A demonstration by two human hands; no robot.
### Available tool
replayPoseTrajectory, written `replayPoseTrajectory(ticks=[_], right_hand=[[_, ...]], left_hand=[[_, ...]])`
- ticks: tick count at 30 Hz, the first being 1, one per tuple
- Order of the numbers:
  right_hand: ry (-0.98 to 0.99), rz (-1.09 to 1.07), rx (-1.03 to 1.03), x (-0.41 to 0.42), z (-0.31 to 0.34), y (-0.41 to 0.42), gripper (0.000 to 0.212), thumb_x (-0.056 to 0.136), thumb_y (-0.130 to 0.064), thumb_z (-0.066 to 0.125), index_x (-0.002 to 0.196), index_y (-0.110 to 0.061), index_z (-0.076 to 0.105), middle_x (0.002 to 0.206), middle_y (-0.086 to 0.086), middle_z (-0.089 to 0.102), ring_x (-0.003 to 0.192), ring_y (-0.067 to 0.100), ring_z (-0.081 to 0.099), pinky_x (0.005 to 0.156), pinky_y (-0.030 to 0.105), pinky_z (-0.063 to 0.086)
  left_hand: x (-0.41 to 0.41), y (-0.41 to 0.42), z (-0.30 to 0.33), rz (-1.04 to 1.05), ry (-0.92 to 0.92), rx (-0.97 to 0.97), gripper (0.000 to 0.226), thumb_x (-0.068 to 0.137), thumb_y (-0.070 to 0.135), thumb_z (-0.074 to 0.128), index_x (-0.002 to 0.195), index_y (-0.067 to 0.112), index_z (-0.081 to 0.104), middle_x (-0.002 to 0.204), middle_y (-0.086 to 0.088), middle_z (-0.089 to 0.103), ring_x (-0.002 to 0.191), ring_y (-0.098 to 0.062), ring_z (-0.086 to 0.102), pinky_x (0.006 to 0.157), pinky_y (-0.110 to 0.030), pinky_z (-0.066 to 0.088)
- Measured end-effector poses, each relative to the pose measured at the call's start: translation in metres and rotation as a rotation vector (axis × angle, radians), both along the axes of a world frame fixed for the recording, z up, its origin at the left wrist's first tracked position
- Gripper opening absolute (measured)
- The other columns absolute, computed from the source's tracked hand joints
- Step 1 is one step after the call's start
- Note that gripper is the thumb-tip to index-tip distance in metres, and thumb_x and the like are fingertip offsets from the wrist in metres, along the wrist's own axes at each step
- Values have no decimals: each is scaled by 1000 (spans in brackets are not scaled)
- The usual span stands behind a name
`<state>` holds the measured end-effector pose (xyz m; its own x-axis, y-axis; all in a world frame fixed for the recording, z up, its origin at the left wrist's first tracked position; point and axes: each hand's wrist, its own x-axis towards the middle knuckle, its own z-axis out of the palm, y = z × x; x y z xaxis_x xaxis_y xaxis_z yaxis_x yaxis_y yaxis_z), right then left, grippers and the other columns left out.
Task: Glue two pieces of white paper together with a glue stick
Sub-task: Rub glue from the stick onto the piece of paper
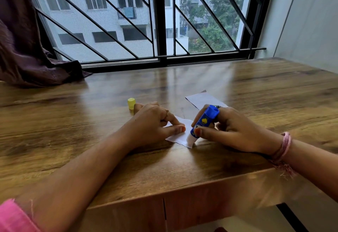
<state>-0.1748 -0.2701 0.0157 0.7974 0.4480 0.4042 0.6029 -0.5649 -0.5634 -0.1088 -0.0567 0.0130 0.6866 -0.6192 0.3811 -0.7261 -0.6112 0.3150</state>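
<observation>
A small white paper piece lies on the wooden table. My left hand presses its fingertips down on the paper's left part. My right hand holds a blue glue stick tilted, its white tip touching the paper's near right corner. A second white paper piece lies flat just behind my right hand, partly hidden by it. The yellow glue cap stands upright on the table behind my left hand.
A dark purple curtain drapes onto the table's far left corner. A barred window runs along the far edge. The table's front edge lies close below my forearms.
</observation>
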Motion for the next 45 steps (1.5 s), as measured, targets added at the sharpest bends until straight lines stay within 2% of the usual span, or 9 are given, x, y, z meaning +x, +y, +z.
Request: replayPoseTrajectory(ticks=[4,9,13,24,27,34,38,42,45], right_hand=[[7,-142,60,7,-3,-5,9,85,-26,68,85,-18,70,65,2,53,57,5,46,54,12,33],[1,-19,0,2,-2,-2,12,85,-36,63,87,-27,70,71,5,60,56,5,47,52,12,32],[10,-185,68,10,-3,-5,15,83,-34,67,84,-19,70,67,-1,53,59,5,47,55,13,33],[35,-201,100,12,-2,-7,26,77,-42,60,84,-20,71,81,14,64,73,27,58,67,42,46],[61,-107,93,6,-3,-4,15,80,-38,63,85,-26,70,79,10,65,70,22,59,60,33,44],[43,-187,119,12,-3,-7,24,78,-42,60,85,-23,71,82,11,65,74,28,58,69,44,47],[110,-21,110,5,-2,-3,16,82,-40,63,87,-26,70,84,10,66,75,30,61,65,38,48],[186,-7,345,11,-1,-8,12,83,-23,61,89,-17,70,70,-9,68,63,11,57,57,17,45],[273,-42,499,15,-1,-11,12,81,-30,68,87,-20,71,68,-3,65,66,21,48,52,21,38]], left_hand=[[1,-1,0,28,6,12,16,81,49,66,82,36,75,50,7,41,69,-7,46,67,-32,18],[0,-1,2,22,-11,28,16,82,46,67,84,33,76,46,6,35,67,-21,57,65,-8,21],[0,-1,1,33,-7,27,16,82,48,67,84,35,76,46,6,36,66,-13,52,66,-31,18],[1,-1,-1,46,-15,22,20,82,51,65,86,35,76,49,5,39,69,-12,54,67,-37,13],[2,-1,-1,45,-17,25,20,83,51,64,86,36,75,49,6,39,70,-12,55,67,-37,13],[3,0,-4,37,-27,11,20,82,51,64,87,35,76,49,7,40,66,-9,52,68,-31,18],[4,1,-5,34,-5,-7,21,82,50,64,87,34,76,48,8,39,65,-4,49,68,-24,21],[3,0,-6,36,-28,-8,17,83,49,65,88,36,75,47,7,37,69,-7,52,67,-35,15],[2,1,-6,21,-38,-7,16,84,49,63,90,37,73,47,7,37,72,-4,51,66,-36,16]])
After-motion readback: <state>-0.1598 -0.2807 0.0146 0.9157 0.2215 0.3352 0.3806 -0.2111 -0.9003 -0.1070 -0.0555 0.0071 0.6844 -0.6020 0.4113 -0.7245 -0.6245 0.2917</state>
